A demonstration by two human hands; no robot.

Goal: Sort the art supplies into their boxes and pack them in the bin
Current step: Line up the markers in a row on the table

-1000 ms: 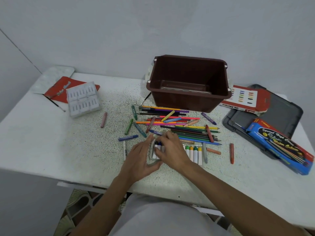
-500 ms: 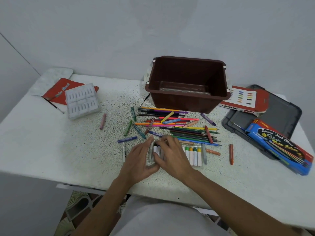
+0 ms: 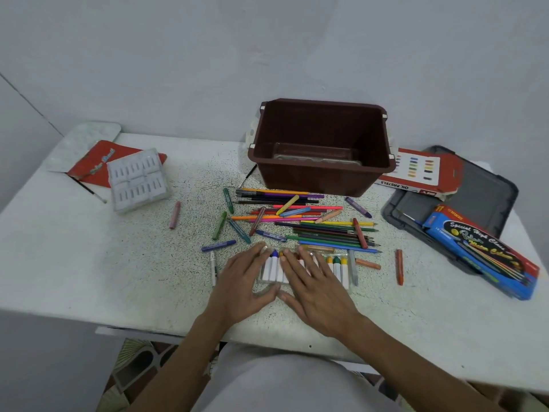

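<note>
Change: half a second ago we were gripping the left end of the markers [image 3: 338, 267]. Now left hand [image 3: 243, 281] and right hand [image 3: 315, 289] lie flat, fingers straight and spread, pressing the row into its clear tray [image 3: 265, 281] near the table's front edge. It's probably seated. It isn't in the bin [image 3: 323, 179] yet, and the pencils [image 3: 326, 236] are loose.

One bin [image 3: 312, 179], perhaps three boxes [image 3: 481, 254]

Single cam, head-worn, wide-angle, facing fwd & steeply down from above the near edge of the desk [image 3: 89, 263]. Both forearms run up from the frame bottom, w/ left hand [image 3: 243, 281] & right hand [image 3: 315, 295] close in, approx centre. Brown bin [image 3: 323, 176] at the desk's far side sits mid-frame, further off; wall [image 3: 267, 49] fills the top third, and lap [image 3: 282, 382] & patterned floor [image 3: 133, 370] show below the near edge.
</note>
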